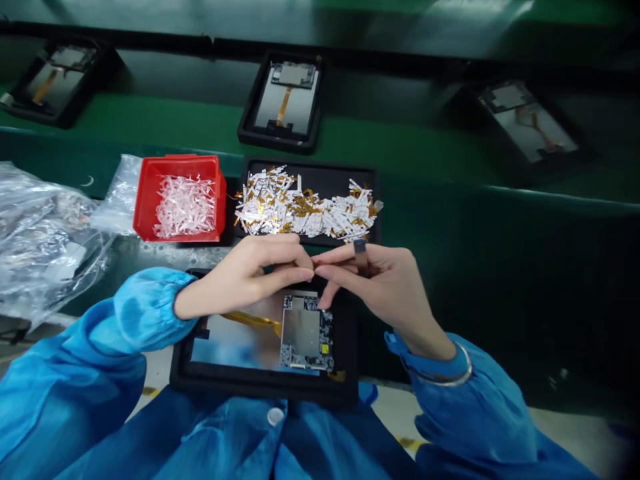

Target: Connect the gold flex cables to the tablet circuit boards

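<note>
Fingers (285, 275) of left hand (240, 280) and right hand (380, 287) together, tips touching | anything held: hidden | below fingers: circuit board (306, 333) in black tray (265, 385)

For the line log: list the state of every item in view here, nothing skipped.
Left bare hand, fingertips pinched
Right bare hand, dark band on one finger
Silver-shielded circuit board, lying in a black rectangular tray
Amber flex ribbon, lying flat
Red plastic bin, full of white strips
Farther black tray, heaped with white and gold strips
Clear plastic bag, crumpled
</note>
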